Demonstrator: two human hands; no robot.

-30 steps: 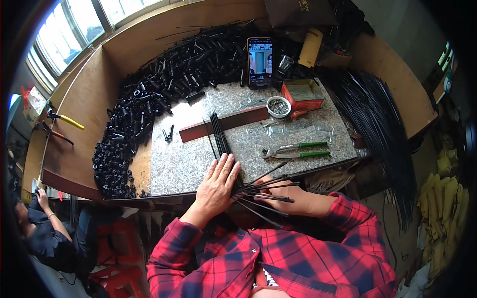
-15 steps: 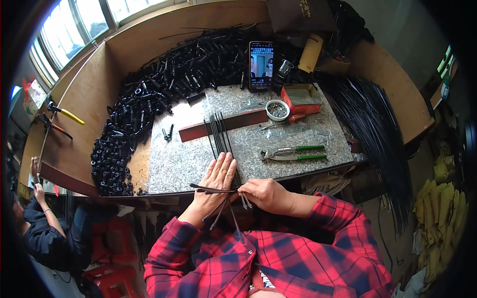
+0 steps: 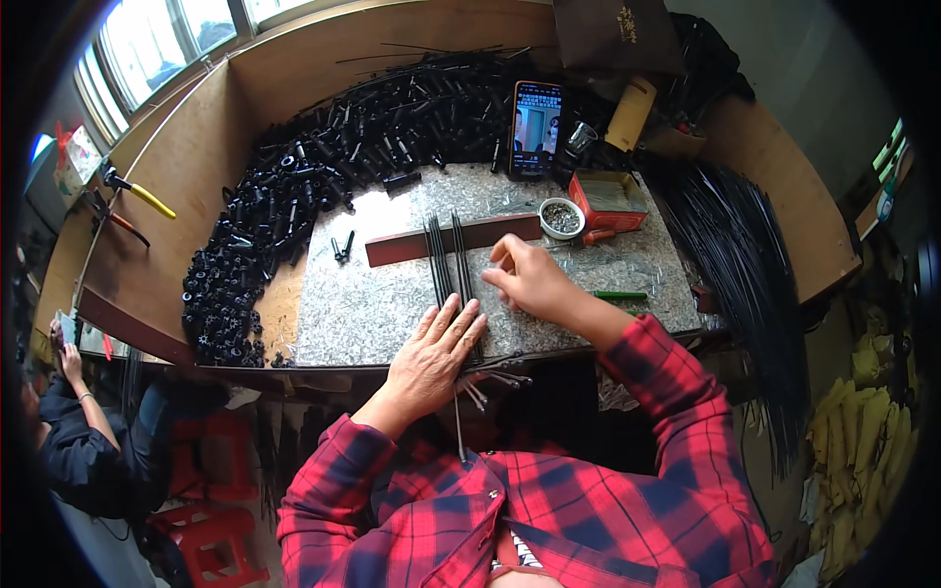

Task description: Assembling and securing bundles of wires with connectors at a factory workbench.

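Note:
My left hand [image 3: 436,358] lies flat, fingers stretched, on a set of thin black rods [image 3: 436,260] on the speckled stone board [image 3: 343,318]. The rods form two narrow groups whose far ends rest across a dark reddish-brown bar [image 3: 397,247]. Their thicker near ends [image 3: 505,372] fan out past the board's front edge, below my palm. My right hand [image 3: 534,279] is over the board, right of the rods, its fingers curled in and nothing visible in them. Beneath it lie pliers with green handles [image 3: 619,295], mostly hidden by hand and forearm.
A heap of small black parts [image 3: 294,196] covers the left and back. Nearby are a phone [image 3: 534,127], a white cup of small bits [image 3: 562,218], a red box [image 3: 608,201] and a small dark fitting [image 3: 342,246]. Long black rods [image 3: 725,245] hang at right. Another person [image 3: 88,421] sits left.
My right hand has left the rods' near ends and moved up and right over the pliers. The rods, spread before, now lie in two groups. My left hand still presses them.

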